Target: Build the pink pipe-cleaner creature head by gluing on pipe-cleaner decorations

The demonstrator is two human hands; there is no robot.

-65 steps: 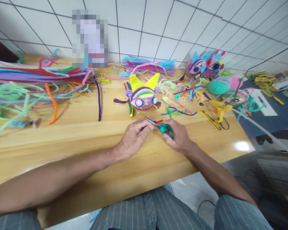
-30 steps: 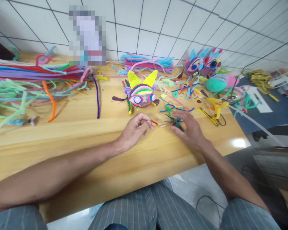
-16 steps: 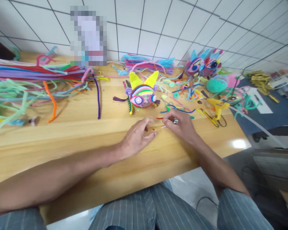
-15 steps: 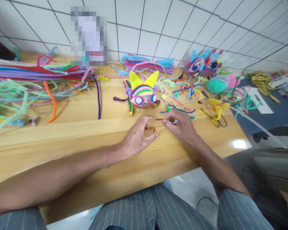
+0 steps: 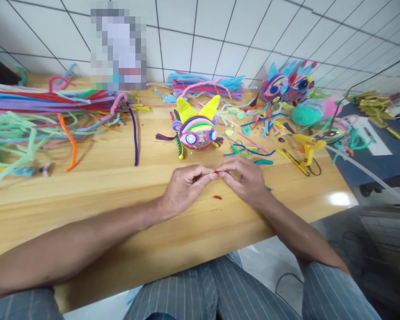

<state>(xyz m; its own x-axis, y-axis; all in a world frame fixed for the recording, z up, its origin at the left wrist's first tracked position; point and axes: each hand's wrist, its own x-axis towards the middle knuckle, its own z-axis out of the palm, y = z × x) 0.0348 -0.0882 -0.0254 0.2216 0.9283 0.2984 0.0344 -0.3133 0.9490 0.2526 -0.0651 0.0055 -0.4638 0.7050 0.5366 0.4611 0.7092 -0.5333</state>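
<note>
My left hand (image 5: 186, 184) and my right hand (image 5: 245, 180) meet fingertip to fingertip above the wooden table. Both pinch a small red piece (image 5: 216, 172), mostly covered by the fingers. Below them a short red scrap (image 5: 217, 197) lies on the wood. Just beyond the hands sits a colourful face-like ornament (image 5: 198, 133) with two yellow ears, round pink and blue eyes and dark purple tassels at its sides. A teal piece (image 5: 264, 162) lies beside my right hand.
Bundles of pipe cleaners (image 5: 36, 100) cover the left side, with an orange one (image 5: 68, 142) and a purple one (image 5: 134, 133) apart. At the right are a yellow glue gun (image 5: 306, 149), a yellow cutter (image 5: 295, 162) and finished ornaments (image 5: 275, 86). The wooden table (image 5: 120, 240) ends near my lap.
My left hand has closed from an open shape and now pinches the red piece. My right hand has met it, bringing the red piece between both hands. The view has shifted slightly.
</note>
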